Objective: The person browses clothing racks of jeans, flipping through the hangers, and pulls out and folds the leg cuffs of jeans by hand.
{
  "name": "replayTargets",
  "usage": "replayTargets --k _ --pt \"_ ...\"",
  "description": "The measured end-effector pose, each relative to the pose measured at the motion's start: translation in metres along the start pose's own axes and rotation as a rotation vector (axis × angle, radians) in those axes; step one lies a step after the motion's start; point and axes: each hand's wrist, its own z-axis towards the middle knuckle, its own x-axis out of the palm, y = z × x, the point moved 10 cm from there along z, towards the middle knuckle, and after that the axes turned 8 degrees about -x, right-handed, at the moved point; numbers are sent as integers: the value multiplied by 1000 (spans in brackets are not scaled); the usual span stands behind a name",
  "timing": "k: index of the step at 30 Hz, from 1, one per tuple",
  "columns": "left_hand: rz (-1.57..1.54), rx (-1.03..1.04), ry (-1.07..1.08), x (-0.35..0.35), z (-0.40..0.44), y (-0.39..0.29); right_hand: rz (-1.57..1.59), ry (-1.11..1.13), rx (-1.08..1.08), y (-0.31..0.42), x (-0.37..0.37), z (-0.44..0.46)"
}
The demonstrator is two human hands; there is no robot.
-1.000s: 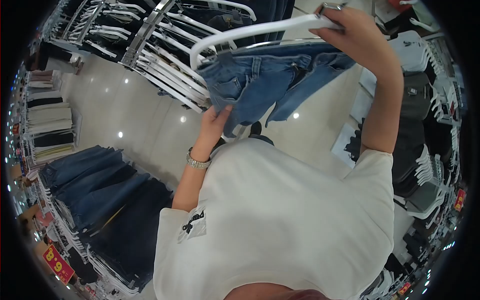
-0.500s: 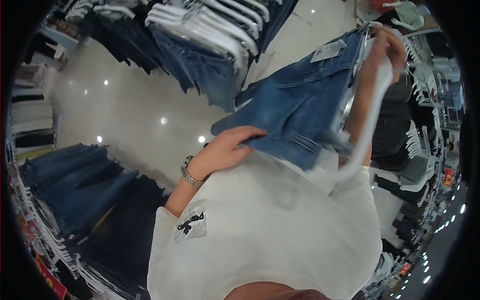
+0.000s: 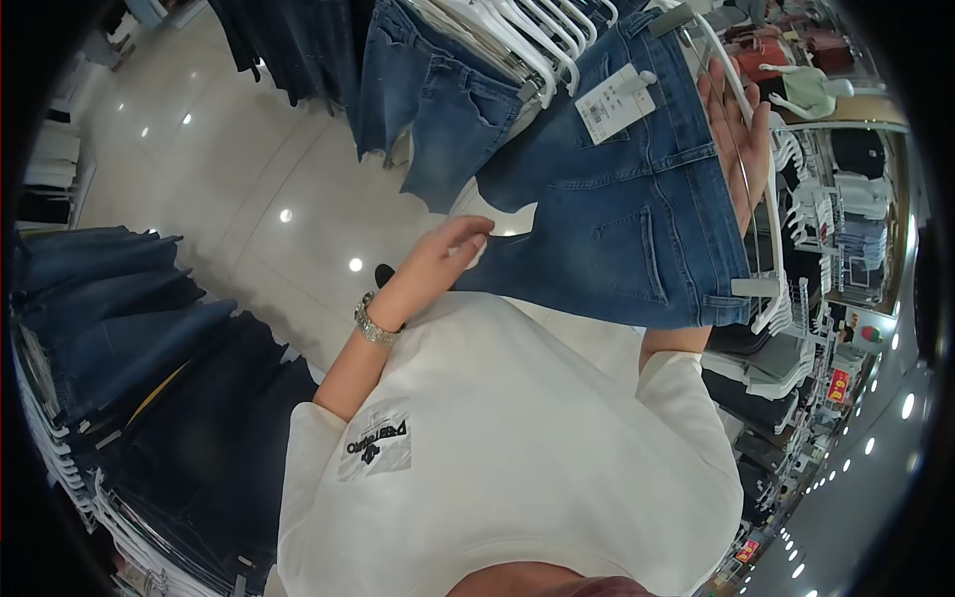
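Blue denim shorts (image 3: 587, 214) hang by clips from a white hanger (image 3: 741, 90), back pocket towards me, with a white paper tag (image 3: 614, 104) near the waistband. My right hand (image 3: 738, 144) is behind the hanger at the waistband, palm towards me, fingers curled round the hanger's bar. At the leg hem is my left hand (image 3: 453, 254), wearing a silver watch (image 3: 373, 323); thumb and index finger are pinched together, and what lies between them is too small to tell.
A rack of white hangers (image 3: 517, 40) with more denim shorts (image 3: 433, 95) stands ahead. Dark and blue jeans (image 3: 129, 338) hang at the left. At the right are racks of clothes (image 3: 766, 373) and a mannequin in green (image 3: 811, 90).
The shorts have turned from their front to their back and swung right, away from the rack. My right hand has moved from the hanger's top to its bar. My left hand has shifted along to the leg hem.
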Motion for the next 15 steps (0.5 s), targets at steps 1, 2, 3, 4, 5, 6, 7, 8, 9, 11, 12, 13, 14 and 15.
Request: replayTargets --k 1,2,3,4,5,6,7,8,9,11,12,13,14,15 --pt "-46 -8 -24 -5 2 5 12 -11 8 0 1 -3" --pt "-66 3 -50 -9 5 6 27 -22 13 0 2 -5" --pt "-68 8 -65 -12 7 7 42 -35 15 1 3 -9" --pt "-71 12 -78 -15 10 8 13 -25 -13 5 4 -14" --pt "-77 15 -92 -17 13 10 -17 -16 -37 9 4 -18" --pt "-89 -1 -92 -16 18 14 -49 -10 -57 13 4 -22" --pt "-101 -18 -95 -15 25 17 -73 -20 -61 15 0 -27" --pt "-114 -33 -102 -14 31 21 -96 -27 -64 18 -4 -32" --pt "-69 -27 -94 -11 40 25 -116 -35 -62 17 -8 -35" --pt "27 -5 -80 -1 49 33 -216 -29 -86 20 -7 -51" --pt "9 10 -45 7 49 29 -267 -26 -103 19 -5 -57" --pt "-10 24 -5 16 49 24 -459 14 -172 19 0 -60" --pt "-29 36 37 26 49 18 -653 50 -240 16 6 -63" --pt "-5 34 77 35 49 14 -850 85 -307 12 15 -67"
